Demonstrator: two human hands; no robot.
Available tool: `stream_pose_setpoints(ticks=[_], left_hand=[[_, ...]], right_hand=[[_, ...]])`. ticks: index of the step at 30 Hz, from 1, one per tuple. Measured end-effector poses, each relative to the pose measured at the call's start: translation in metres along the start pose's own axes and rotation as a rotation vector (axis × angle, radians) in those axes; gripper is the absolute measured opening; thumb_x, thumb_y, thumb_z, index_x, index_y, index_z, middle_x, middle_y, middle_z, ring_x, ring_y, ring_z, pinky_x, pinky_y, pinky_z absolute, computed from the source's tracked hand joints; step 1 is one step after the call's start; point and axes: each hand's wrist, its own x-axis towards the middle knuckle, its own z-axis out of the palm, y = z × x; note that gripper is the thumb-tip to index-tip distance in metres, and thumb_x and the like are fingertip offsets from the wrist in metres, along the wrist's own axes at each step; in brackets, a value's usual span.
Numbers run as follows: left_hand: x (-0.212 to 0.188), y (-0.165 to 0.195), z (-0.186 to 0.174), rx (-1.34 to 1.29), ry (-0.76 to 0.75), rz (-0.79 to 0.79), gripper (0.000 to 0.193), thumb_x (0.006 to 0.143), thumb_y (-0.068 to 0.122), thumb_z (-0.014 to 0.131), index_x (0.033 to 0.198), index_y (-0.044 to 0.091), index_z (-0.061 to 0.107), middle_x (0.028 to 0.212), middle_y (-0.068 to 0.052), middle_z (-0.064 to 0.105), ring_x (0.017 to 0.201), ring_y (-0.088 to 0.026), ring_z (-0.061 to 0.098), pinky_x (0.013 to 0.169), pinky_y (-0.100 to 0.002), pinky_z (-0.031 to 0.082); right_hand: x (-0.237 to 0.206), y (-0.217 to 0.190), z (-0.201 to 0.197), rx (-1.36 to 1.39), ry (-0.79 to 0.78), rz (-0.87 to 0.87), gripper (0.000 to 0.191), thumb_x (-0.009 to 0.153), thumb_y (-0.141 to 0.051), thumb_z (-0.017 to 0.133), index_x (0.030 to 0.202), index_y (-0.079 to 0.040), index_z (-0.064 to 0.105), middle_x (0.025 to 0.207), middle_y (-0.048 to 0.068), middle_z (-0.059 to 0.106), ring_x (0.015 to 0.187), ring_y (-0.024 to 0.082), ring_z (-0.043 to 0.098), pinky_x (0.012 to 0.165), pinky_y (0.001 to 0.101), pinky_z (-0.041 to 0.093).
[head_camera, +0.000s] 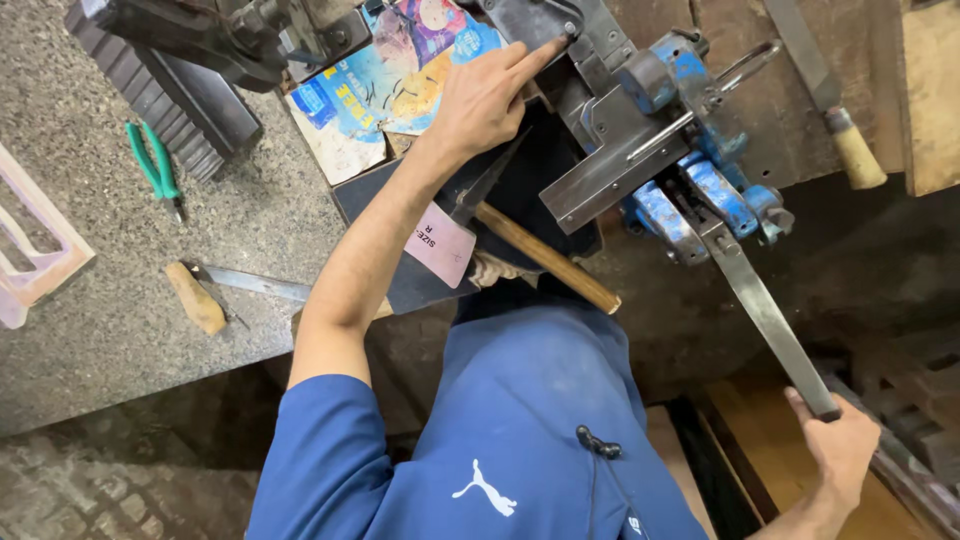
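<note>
My left hand (487, 95) rests flat at the top centre, its fingers stretched onto a dark metal part (560, 45) of a blue bench machine (690, 150). My right hand (838, 445) is closed around the end of the machine's long grey steel lever (760, 305) at the lower right. A hammer with a wooden handle (545, 258) lies under my left forearm, beside a small pink tag (438, 243) on a dark sheet (540, 180).
Green-handled pliers (153, 165) and a knife with a wooden handle (215, 293) lie on the grey stone bench (90, 330) at left. A colourful printed card (390, 80) lies at top centre. Another wooden-handled tool (845, 130) sits at top right.
</note>
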Motion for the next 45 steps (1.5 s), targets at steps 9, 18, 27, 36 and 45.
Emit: stream_pose_setpoints(ticks=[9,18,27,36,45], left_hand=[[0.006,0.004,0.001,-0.041,0.065,0.005,0.066,0.083,0.005,0.069,0.147,0.016,0.057,0.096,-0.008,0.059,0.091,-0.030,0.064,0.071,-0.043,0.052],[0.016,0.017,-0.004,-0.037,0.097,-0.086,0.056,0.076,0.006,0.070,0.130,0.015,0.069,0.090,-0.009,0.060,0.085,-0.031,0.065,0.064,-0.044,0.051],[0.029,0.027,-0.001,-0.032,0.255,-0.102,0.035,0.082,0.008,0.072,0.116,0.018,0.074,0.087,-0.007,0.060,0.087,-0.028,0.066,0.069,-0.042,0.053],[0.015,0.031,-0.011,-0.036,0.099,-0.156,0.057,0.076,-0.001,0.065,0.131,0.014,0.072,0.095,-0.011,0.059,0.092,-0.033,0.061,0.073,-0.044,0.051],[0.024,0.040,-0.010,-0.065,0.236,-0.153,0.049,0.080,-0.005,0.064,0.124,0.015,0.073,0.109,-0.006,0.065,0.102,-0.031,0.065,0.084,-0.042,0.055]], right_hand=[[-0.004,0.003,0.000,0.133,-0.006,0.064,0.046,0.092,-0.046,0.085,0.104,-0.003,0.077,0.069,0.017,0.068,0.071,0.023,0.057,0.069,0.0415,0.048],[-0.005,0.002,0.002,-0.075,0.115,-0.061,0.048,0.089,-0.047,0.088,0.104,-0.003,0.077,0.072,0.020,0.067,0.065,0.028,0.060,0.071,0.0433,0.050],[-0.005,0.000,0.000,0.089,0.180,-0.005,0.044,0.084,-0.044,0.086,0.106,-0.007,0.077,0.074,0.015,0.069,0.069,0.026,0.064,0.071,0.0426,0.051],[-0.004,-0.002,0.001,0.043,0.035,0.054,0.042,0.090,-0.045,0.085,0.105,-0.007,0.078,0.072,0.016,0.065,0.068,0.030,0.062,0.071,0.0438,0.051],[-0.006,0.002,-0.002,0.014,0.088,0.013,0.046,0.089,-0.048,0.087,0.100,-0.005,0.077,0.067,0.018,0.065,0.070,0.033,0.058,0.069,0.0432,0.051]])
